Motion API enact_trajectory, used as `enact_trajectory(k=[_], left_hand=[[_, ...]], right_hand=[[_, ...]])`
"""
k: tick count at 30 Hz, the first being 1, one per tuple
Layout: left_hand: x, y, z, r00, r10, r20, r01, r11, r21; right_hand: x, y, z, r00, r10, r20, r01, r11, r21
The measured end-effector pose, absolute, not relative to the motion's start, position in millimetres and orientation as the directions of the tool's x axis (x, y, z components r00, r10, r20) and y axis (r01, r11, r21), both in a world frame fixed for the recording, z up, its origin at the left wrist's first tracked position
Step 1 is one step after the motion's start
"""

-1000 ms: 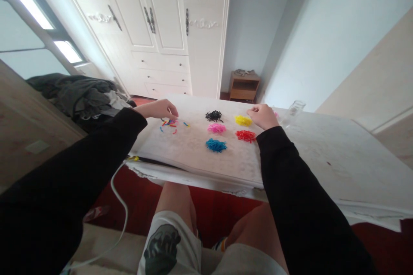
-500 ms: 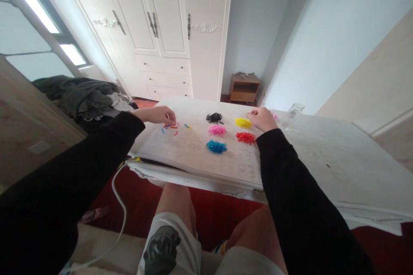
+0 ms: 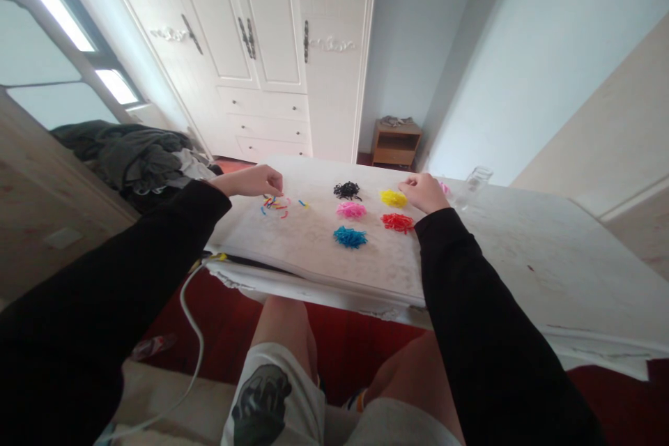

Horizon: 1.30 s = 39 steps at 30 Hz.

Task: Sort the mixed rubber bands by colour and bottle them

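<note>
The small loose bits of mixed colours [image 3: 270, 203] lie scattered on the left part of the white table [image 3: 575, 258], with a blue-and-yellow piece [image 3: 303, 203] a little to their right. My left hand [image 3: 256, 181] is just above the far edge of the scatter, fingers bunched and pointing down — I cannot tell whether the tips are parted or pinched on a piece.

To the right sit five piles, each of one colour: black [image 3: 346, 189] farthest, pink [image 3: 350, 210] in the middle and blue [image 3: 350, 237] nearest in one column, then yellow [image 3: 394, 198] with red [image 3: 398, 223] on its near side. My right hand [image 3: 426, 194] is curled just right of the yellow pile; whether it grips anything, I cannot tell.

Beyond that hand a bit of something pink [image 3: 444, 187] shows, and next to it stands a clear glass vessel [image 3: 475, 185]. A white cable [image 3: 197, 334] hangs at the table's near left corner. Farther off — a white wardrobe [image 3: 334, 97], a small wooden cabinet [image 3: 396, 143] and, at left, heaped dark clothes [image 3: 136, 153].
</note>
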<state>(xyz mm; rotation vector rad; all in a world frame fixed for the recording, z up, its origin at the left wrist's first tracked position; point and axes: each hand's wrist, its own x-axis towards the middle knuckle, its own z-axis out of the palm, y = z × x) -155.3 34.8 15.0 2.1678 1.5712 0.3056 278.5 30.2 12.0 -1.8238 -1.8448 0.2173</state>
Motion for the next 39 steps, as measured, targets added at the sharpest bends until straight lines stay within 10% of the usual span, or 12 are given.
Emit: enact_trajectory(k=[20,39], left_hand=[[-128,28,16,0.311,0.949,0.056,0.682,-0.264,0.682],[36,45,-10,0.373,0.835,0.405,-0.040,-0.421,0.906]], right_hand=[[278,30,13,0.049,0.964,0.263,0.879,0.083,-0.469],[259,24,8,-0.359,0.834,0.419,0.447,0.548,-0.707]])
